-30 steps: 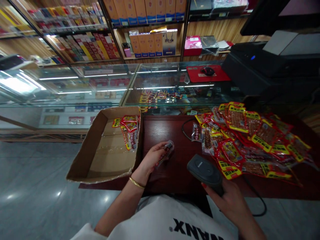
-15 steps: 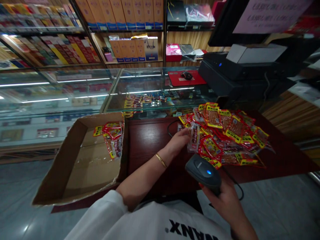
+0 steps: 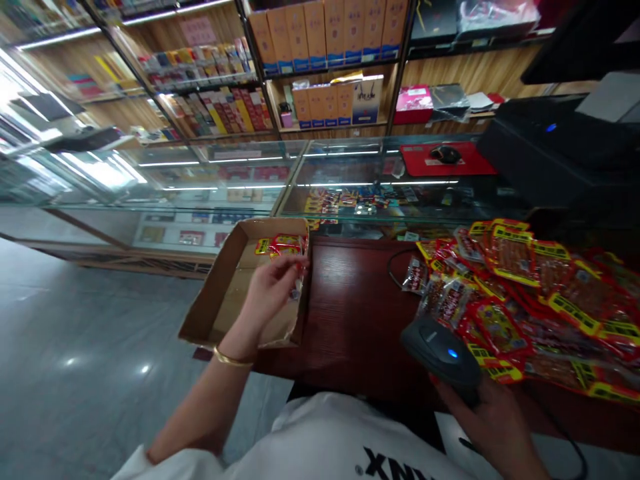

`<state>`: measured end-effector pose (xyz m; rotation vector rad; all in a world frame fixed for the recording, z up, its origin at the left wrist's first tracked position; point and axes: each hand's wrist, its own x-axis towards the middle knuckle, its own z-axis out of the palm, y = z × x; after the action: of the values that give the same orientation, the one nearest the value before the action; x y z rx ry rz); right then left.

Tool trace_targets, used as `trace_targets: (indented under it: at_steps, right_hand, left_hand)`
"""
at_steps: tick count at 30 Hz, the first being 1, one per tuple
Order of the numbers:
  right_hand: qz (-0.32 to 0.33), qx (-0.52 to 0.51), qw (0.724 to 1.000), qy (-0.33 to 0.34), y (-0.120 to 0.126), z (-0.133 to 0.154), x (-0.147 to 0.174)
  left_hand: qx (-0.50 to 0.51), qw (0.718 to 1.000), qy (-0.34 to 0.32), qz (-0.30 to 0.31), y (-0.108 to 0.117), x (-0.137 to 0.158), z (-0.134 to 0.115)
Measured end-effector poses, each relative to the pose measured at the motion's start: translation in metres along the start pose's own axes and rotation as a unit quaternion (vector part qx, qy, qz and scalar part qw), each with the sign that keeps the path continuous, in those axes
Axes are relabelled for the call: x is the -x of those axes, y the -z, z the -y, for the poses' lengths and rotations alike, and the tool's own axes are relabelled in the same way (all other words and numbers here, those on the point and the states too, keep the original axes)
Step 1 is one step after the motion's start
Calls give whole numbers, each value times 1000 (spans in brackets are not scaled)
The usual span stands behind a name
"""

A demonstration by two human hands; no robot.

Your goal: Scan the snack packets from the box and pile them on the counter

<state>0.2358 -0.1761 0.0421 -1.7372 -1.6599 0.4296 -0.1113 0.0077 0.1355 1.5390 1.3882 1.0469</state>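
My left hand (image 3: 270,290) is over the open cardboard box (image 3: 220,303), its fingers pinched together near the box's right wall. Whatever is between those fingers, if anything, is hidden. Beside the fingertips, several red and yellow snack packets (image 3: 287,243) lie in the box. My right hand (image 3: 493,413) is wrapped around a dark barcode scanner (image 3: 440,350) with a lit blue light, its head pointing left. A heaped pile of snack packets (image 3: 505,327) spreads over the dark wooden counter just beyond the scanner, with some clear, dark-filled packets (image 3: 447,297) at its left edge.
Dark wooden counter (image 3: 345,300) lies between the box and the pile. Behind it stands a glass display case (image 3: 350,157) with a red mouse pad (image 3: 465,160) and a mouse on top. Black checkout equipment (image 3: 560,147) is at right. A cable (image 3: 393,267) loops by the pile.
My left hand has moved left from the packet pile to the cardboard box. My right hand still holds the scanner. The view has turned left.
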Motion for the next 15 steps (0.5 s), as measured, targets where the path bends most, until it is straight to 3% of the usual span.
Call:
trace_targets:
  at_steps: [2,4,7,9,11,15]
  right_hand:
    - [19,-4,999,27,-5,3,-9]
    - [47,-8,998,37,-8,8,-15]
    - [66,-10,997,41,-13,13,-16]
    - [61,-10,997,35,-17,14,-12]
    - [61,-8,998,30,-19,15,-8]
    - [56,11,998,37,-18,14,-2]
  left_hand:
    - [-197,980,10,-18,39,-21,20]
    - [-357,932,45,37,59,-40,37]
    - [-490,859,75,126,56,-52,49]
    - [-532,830,80,149,42,-52,51]
    - [-546,819,85,153,30,-51,52]
    - [-522,833,91,162,27,-56,59]
